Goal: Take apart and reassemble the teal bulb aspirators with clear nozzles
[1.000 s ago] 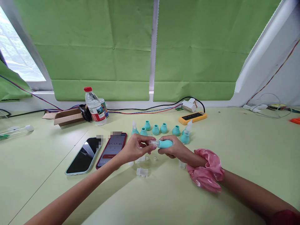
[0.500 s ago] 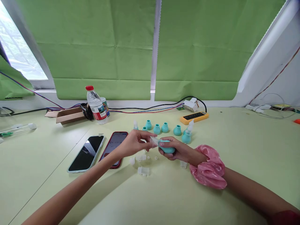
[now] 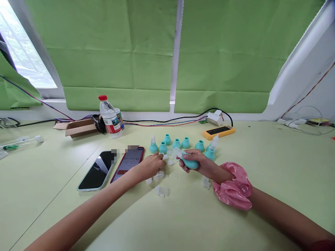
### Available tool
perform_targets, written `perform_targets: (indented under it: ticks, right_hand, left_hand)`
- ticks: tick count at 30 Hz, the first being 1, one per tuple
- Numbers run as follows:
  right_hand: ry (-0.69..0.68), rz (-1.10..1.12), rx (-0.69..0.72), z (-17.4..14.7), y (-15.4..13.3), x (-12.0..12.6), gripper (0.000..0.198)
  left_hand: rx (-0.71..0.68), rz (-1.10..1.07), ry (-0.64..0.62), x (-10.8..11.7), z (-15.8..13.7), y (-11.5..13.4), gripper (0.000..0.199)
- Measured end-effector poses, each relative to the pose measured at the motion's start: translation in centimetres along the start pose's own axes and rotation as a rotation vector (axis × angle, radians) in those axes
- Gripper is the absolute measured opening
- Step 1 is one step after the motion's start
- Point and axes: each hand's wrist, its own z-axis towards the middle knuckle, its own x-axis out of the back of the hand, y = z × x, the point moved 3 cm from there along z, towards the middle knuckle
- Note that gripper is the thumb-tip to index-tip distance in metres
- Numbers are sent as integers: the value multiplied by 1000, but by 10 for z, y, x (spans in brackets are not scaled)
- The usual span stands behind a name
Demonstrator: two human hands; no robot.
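Observation:
My right hand (image 3: 196, 161) is wrapped round a teal rubber squeeze bulb (image 3: 191, 164), tilted to the left. A translucent plastic nozzle (image 3: 179, 153) sits at the bulb's neck. My left hand (image 3: 153, 164) reaches down to the table with bent fingers closed at a small translucent plastic piece (image 3: 164, 157). More translucent pieces (image 3: 171, 162) lie between the hands, and a larger translucent plastic part (image 3: 162, 191) lies nearer to me. Behind the hands stand several open teal bulbs (image 3: 185, 142). One bulb at the left (image 3: 153, 147) and one at the right (image 3: 210, 153) carry translucent tops.
Two phones lie on the left, one dark-screened (image 3: 95, 170) and one in a red case (image 3: 129, 163) showing a timer. Farther back are a water bottle (image 3: 111, 120), a cardboard box (image 3: 81, 129), a yellow-edged device (image 3: 219, 132) and cables along the wall.
My left hand has left the nozzle on the held bulb and moved left and down to the loose pieces. My right hand still grips the bulb.

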Motion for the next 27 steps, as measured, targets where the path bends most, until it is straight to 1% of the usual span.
perform_targets:
  ticks: [2,3,5,7,9,10,11,13,16,21,23,27]
  right_hand:
    - [-19,-6,5,1,2,1,24]
    - [-23,-16,11,1,3,1,23]
    - [-10,-65,41,1,4,2,22]
    - [25,-157,95,1,3,0,22]
    - [72,-258,149,-2,1,-4,24]
    - [94,-299,171,-3,0,-6,26]
    - [115,-333,187,-4,-1,-8,27]
    - [158,-389,210,-7,-4,-12,29]
    - [207,-465,218,-10,-6,-15,30]
    - [297,-631,246,-15,-7,-17,26]
    - [344,-735,311,-17,-8,-17,23]
    - [418,-906,460,-21,-11,-21,20]
  left_hand:
    - [18,-56,48,3,2,-1,21]
    - [38,-135,101,8,3,-2,19]
    - [121,-415,254,22,3,-3,15]
    - [234,-810,386,35,1,-4,19]
    - [306,-1191,425,42,0,-3,25]
    - [324,-1341,426,43,0,-2,27]
    - [333,-1460,417,43,-1,-1,27]
    - [340,-1613,402,39,0,0,24]
    - [338,-1677,391,35,0,-1,20]
    - [353,-1607,402,38,-2,6,22]
    - [370,-1586,468,38,-3,11,22]
    - [403,-1605,682,34,-5,22,21]
